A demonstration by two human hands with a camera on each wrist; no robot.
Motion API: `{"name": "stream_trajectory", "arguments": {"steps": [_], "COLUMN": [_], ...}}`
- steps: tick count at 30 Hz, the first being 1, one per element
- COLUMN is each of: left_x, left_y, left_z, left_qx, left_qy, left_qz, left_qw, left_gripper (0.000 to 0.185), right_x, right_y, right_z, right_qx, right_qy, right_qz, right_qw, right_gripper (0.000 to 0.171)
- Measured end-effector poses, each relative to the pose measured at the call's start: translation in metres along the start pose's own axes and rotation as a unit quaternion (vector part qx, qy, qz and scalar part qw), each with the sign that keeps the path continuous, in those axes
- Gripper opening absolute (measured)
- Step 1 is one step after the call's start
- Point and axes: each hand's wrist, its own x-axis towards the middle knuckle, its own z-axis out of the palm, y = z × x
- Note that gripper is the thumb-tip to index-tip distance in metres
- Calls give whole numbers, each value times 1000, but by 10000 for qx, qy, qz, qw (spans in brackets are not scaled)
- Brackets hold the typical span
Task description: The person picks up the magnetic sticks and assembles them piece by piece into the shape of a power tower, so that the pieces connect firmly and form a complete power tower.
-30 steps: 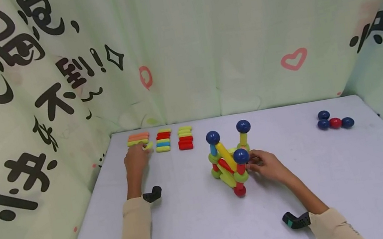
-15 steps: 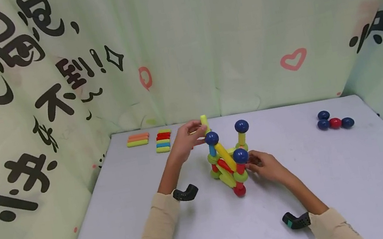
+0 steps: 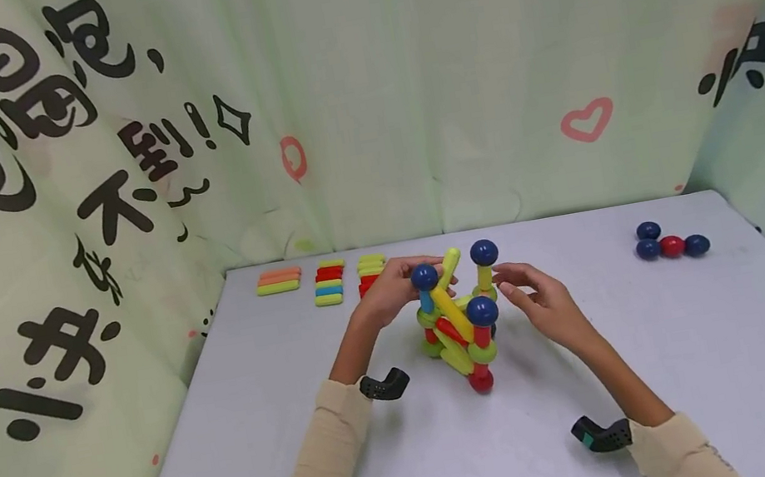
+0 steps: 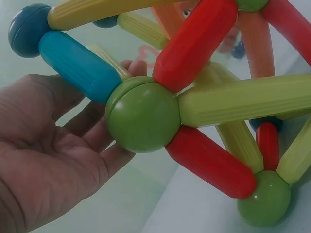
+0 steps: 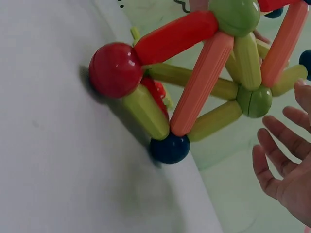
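A toy structure of magnetic sticks and balls (image 3: pixel 455 316) stands mid-table, with blue balls on its upper ends and green and red balls lower down. Behind its left side, my left hand (image 3: pixel 391 292) holds a yellow-green stick (image 3: pixel 450 266) that slants above the structure. In the left wrist view the blue stick (image 4: pixel 80 65) and a green ball (image 4: pixel 143 114) partly cover the fingers of that hand. My right hand (image 3: pixel 544 306) is at the right side, fingers spread and bent slightly; the right wrist view shows nothing in its palm, close to a green ball (image 5: pixel 254 100).
At the back left lie small rows of sticks: orange and yellow-green sticks (image 3: pixel 278 281), a mixed row (image 3: pixel 328 283), and a third row (image 3: pixel 369 262) partly behind my left hand. Several loose balls (image 3: pixel 672 246), blue and red, sit at the back right. A printed curtain (image 3: pixel 479 87) borders the table.
My left hand carried the yellow-green stick from the back-left rows to the structure, where the stick now tilts rightward. My right hand left the structure's lower right and rose slightly, its fingers opening.
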Motion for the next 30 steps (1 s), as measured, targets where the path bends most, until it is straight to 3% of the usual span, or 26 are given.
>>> {"name": "stream_trajectory", "arguments": {"steps": [6, 11, 14, 18, 22, 25, 27, 30], "left_x": [3, 7, 9, 11, 7, 1, -4, -8], "left_y": [-1, -2, -3, -6, -13, -22, -30, -44], "left_z": [0, 2, 2, 0, -6, -17, -26, -39], "left_qx": [220, 256, 395, 504, 678, 1456, 2140, 3008], "left_qy": [-354, -530, -524, -216, 506, 1330, 1963, 2683], "left_qz": [121, 135, 147, 162, 151, 185, 48, -369], "left_qw": [9991, 9982, 9977, 9984, 9963, 9802, 9569, 9144], "left_gripper": [36, 37, 36, 33, 30, 26, 22, 17], "right_x": [8, 5, 6, 11, 14, 11, 8, 3], "right_y": [-25, -48, -46, -23, -2, 6, 10, 15], "right_z": [7, 7, 8, 10, 10, 7, 5, -1], "right_qx": [427, 632, 681, 666, 797, 1020, 1109, 1170], "right_qy": [441, 555, 536, 190, -584, -879, -859, -789], "right_qz": [-421, -337, -336, -205, 58, 142, 124, 39], "right_qw": [9972, 9959, 9957, 9974, 9951, 9908, 9900, 9900], "right_gripper": [32, 28, 28, 32, 36, 37, 36, 33]}}
